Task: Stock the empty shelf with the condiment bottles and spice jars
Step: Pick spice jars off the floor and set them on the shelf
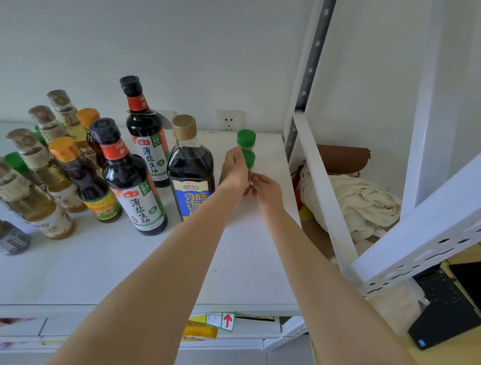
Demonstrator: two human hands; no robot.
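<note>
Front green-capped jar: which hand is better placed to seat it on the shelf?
Left, probably. The left hand wraps the front green-capped jar just under its cap, so it likely controls the tilt; the right hand holds only its base.

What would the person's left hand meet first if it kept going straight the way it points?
Probably the rear green-capped spice jar, just behind the nearer green-capped jar that the left hand grips; depth is unclear.
</note>
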